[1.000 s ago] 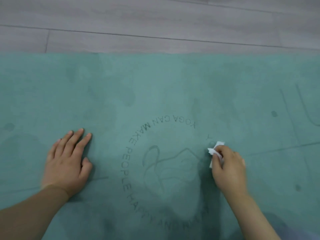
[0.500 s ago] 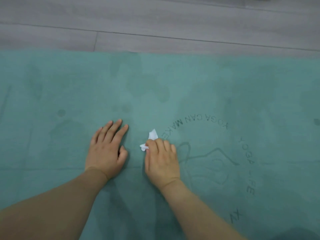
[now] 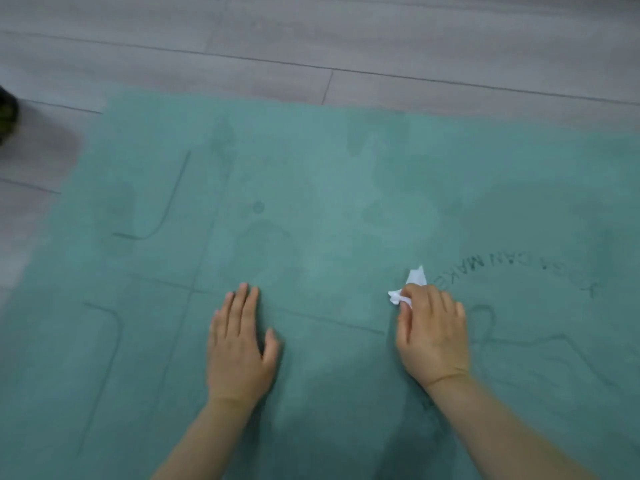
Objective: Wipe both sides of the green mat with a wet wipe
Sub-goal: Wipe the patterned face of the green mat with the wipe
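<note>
Change since half a second ago: right hand (image 3: 431,336) and wet wipe (image 3: 410,287) drawn apart from the left hand (image 3: 239,355), now well separated on the mat; the mat's left end has come into sight.

Green mat (image 3: 329,202): flat on grey plank floor (image 3: 346,39), far edge and far-left corner visible, printed lettering (image 3: 485,268) toward its right end, darker damp patches across it.

Left hand: palm down, fingers straight, pressing the mat near its near edge.

Right hand: fingers curled over the crumpled white wipe, holding it against the mat beside the lettering.

Dark object (image 3: 7,116): on the floor beyond the mat's left end; unidentifiable.
</note>
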### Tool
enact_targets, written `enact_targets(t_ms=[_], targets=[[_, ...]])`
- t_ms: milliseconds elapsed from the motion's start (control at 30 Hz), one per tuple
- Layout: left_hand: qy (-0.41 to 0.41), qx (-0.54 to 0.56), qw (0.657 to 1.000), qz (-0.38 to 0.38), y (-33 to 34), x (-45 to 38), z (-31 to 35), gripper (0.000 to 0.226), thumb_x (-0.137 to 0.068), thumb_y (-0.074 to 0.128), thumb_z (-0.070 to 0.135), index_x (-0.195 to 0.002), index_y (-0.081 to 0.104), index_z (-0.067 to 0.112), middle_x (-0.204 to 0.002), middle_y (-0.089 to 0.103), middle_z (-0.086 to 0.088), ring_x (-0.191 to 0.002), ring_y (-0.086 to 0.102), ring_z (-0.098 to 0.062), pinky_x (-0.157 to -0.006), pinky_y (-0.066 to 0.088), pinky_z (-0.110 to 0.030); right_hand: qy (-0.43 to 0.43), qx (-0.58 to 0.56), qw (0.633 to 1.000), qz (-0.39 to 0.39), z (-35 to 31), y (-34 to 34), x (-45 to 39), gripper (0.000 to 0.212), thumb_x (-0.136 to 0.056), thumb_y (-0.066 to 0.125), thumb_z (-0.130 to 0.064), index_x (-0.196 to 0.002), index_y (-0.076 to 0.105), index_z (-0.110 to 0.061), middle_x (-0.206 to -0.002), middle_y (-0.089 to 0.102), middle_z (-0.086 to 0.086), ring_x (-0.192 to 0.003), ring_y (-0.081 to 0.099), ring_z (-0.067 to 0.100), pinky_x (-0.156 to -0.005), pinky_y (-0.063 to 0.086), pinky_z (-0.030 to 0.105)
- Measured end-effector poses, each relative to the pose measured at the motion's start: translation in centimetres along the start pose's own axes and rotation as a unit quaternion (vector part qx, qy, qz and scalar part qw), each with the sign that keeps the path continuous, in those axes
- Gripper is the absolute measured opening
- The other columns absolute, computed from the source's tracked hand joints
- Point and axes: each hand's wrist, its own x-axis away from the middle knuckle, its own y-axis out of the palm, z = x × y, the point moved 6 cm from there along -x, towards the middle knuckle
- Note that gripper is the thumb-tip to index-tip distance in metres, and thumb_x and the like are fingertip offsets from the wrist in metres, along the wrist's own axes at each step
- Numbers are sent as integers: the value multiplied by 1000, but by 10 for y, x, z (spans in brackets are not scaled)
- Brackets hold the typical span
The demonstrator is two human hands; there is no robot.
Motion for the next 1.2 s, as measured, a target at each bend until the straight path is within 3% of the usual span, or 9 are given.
enact_targets(t_ms=[133, 533, 667, 767, 900, 967, 1033, 1133, 1200], targets=[[-114, -2, 993, 23, -13, 30, -73, 74, -85, 35, 41, -149, 38, 3, -156, 35, -15, -145, 27, -34, -118, 22, -52, 9, 4, 1000, 1, -3, 2, 0, 25, -84, 40, -26, -98, 57, -15, -85, 56, 8, -74, 49, 32, -68, 30, 39], [-105, -20, 994, 12, -10, 30, -70, 74, -83, 35, 36, -151, 35, 7, -159, 32, -10, -148, 23, -26, -123, 9, -41, 39, -109, 993, -4, -13, -4, -7, 28, -82, 40, -29, -90, 60, -12, -83, 61, 8, -78, 53, 35, -71, 35, 39], [-105, -24, 994, 0, -11, 29, -70, 75, -82, 38, 35, -152, 35, 8, -159, 31, -9, -148, 22, -25, -122, 9, -40, -218, -171, 954, -114, -135, 22, -36, 8, -84, 56, -25, -90, 60, -23, -85, 60, -1, -79, 52, 28, -70, 38, 38], [-106, -18, 994, 0, -13, 29, -70, 75, -80, 41, 34, -151, 36, 8, -159, 32, -8, -148, 25, -25, -122, 12, -42, -405, -163, 879, -191, -230, 54, -41, 10, -84, 56, -26, -92, 62, -25, -88, 61, -6, -84, 49, 21, -71, 34, 35], [-101, -4, 995, -3, -12, 28, -70, 76, -78, 43, 33, -149, 40, 7, -158, 34, -9, -147, 28, -26, -119, 20, -48, -622, -113, 744, -217, -281, 92, -43, 23, -86, 44, -34, -87, 65, -23, -84, 62, -5, -80, 53, 21, -68, 35, 34], [-93, -13, 996, -8, -11, 26, -71, 77, -76, 45, 33, -148, 41, 7, -158, 33, -9, -147, 29, -28, -118, 21, -49, -646, -112, 726, -209, -287, 100, -81, 23, -89, 45, -34, -87, 65, -22, -84, 62, -3, -79, 53, 23, -66, 36, 36], [-89, -21, 996, -12, -10, 26, -71, 77, -75, 46, 34, -148, 42, 7, -158, 33, -11, -146, 29, -28, -117, 22, -49, -559, -113, 805, -161, -275, 112, -160, 21, -89, 48, -33, -86, 65, -20, -84, 63, 4, -78, 56, 29, -66, 38, 38], [-81, -27, 996, -6, -10, 25, -71, 78, -75, 47, 34, -147, 42, 7, -157, 34, -11, -146, 29, -28, -116, 23, -49, -200, -63, 977, -49, -203, 109, -312, 26, -86, 46, -37, -91, 62, -16, -94, 66, 12, -91, 59, 37, -79, 44, 43], [-82, -20, 996, -5, -11, 25, -72, 78, -74, 48, 35, -147, 42, 7, -157, 36, -12, -146, 30, -28, -116, 24, -49, 27, -48, 998, -32, -166, 96, -348, 29, -86, 44, -40, -94, 59, -16, -102, 67, 13, -101, 58, 37, -90, 43, 44]])
